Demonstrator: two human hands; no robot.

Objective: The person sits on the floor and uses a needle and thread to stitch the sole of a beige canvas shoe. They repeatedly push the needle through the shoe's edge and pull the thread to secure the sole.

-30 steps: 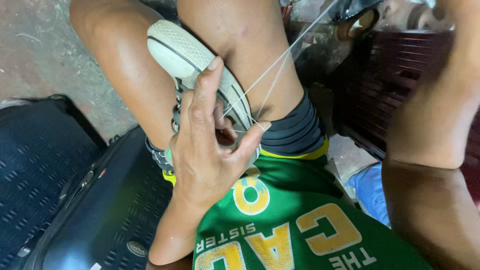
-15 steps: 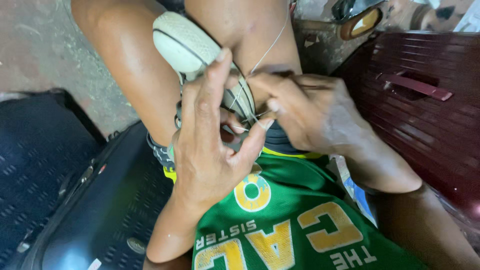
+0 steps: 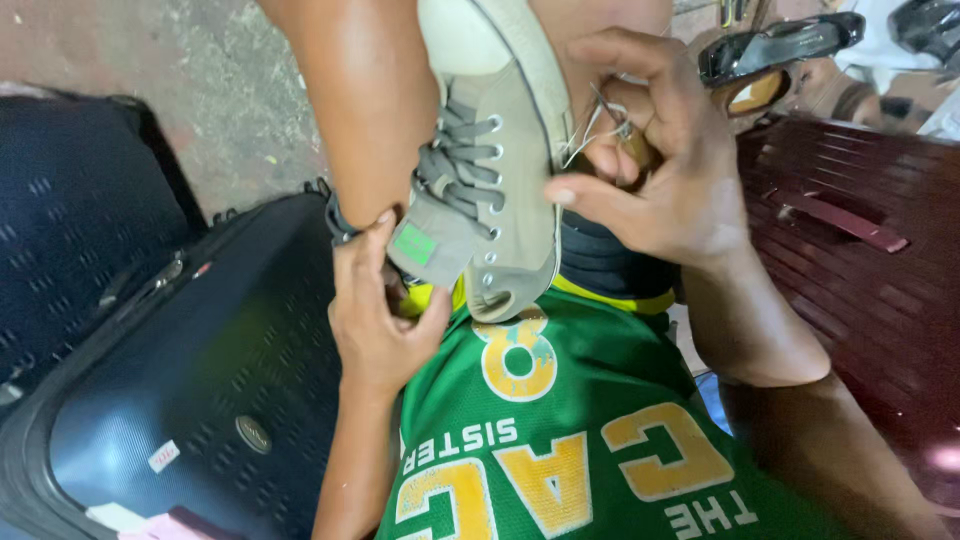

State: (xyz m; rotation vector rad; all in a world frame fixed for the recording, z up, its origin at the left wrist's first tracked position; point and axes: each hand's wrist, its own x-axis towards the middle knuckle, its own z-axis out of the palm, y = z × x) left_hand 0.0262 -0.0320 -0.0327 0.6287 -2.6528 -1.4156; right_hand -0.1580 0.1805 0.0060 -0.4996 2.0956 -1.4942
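Note:
A grey-beige canvas sneaker (image 3: 500, 190) with grey laces and a green tongue label rests between my bare knees, toe pointing away. My left hand (image 3: 375, 305) holds the shoe from below at its tongue and heel opening. My right hand (image 3: 650, 165) pinches a thin needle with white thread (image 3: 600, 125) against the sneaker's right sole edge, thumb pressed on the side of the shoe. I wear a green jersey (image 3: 560, 440) with yellow letters.
A dark hard-shell suitcase (image 3: 190, 400) lies on the floor at left, with another dark case (image 3: 70, 240) beyond it. A maroon case (image 3: 860, 260) sits at right. Black shoes (image 3: 770, 55) lie at the upper right. Bare concrete floor (image 3: 220, 90) shows at upper left.
The sneaker has turned so its laces face up. My left hand dropped from over the shoe to beneath its heel. My right hand came in and now grips the needle at the sole edge.

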